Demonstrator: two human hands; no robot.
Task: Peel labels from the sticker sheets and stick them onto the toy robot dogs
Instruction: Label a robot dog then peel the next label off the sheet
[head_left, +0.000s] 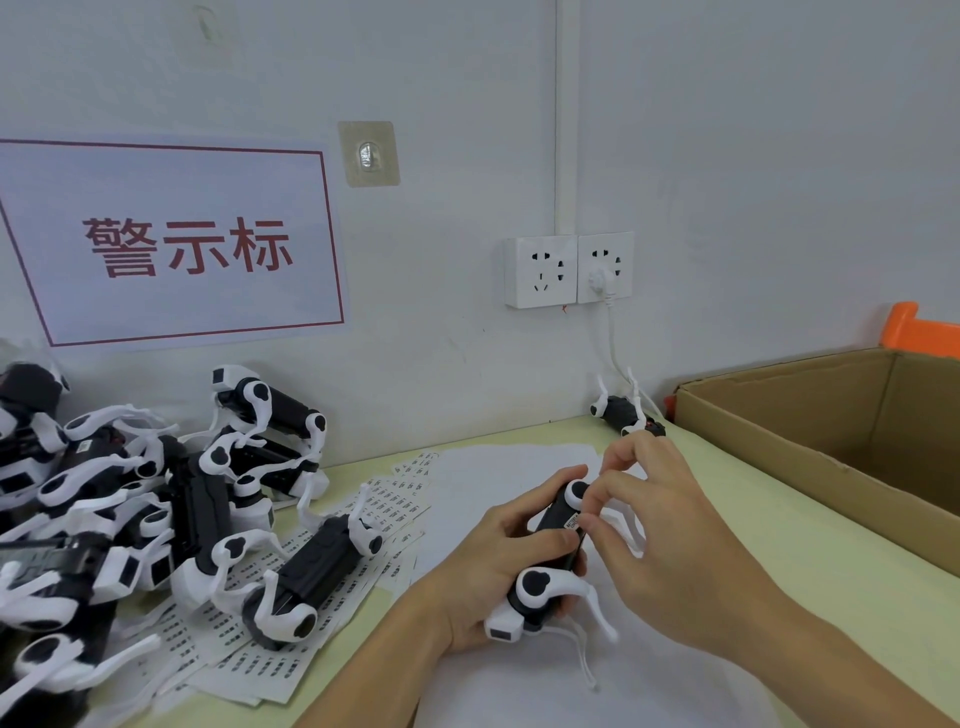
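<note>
The left hand (488, 566) curls around a black-and-white toy robot dog (550, 561), thumb across its dark body, holding it above the counter (831, 587). The right hand (670, 525) meets it from the other side, with thumb and forefinger pinched on a small white label (572, 521) that lies against the dog's body; its other fingers are loosely spread above. Under both hands lies a white sheet (498, 467). To the left of the left hand, sticker sheets (332, 592) printed with rows of labels are scattered, with one dog (317, 571) lying on them. Further left is a heap of more dogs (130, 499). Beyond the right hand, near the wall, lies a single dog (623, 410), and right of it stands an open cardboard box (810, 447).
</note>
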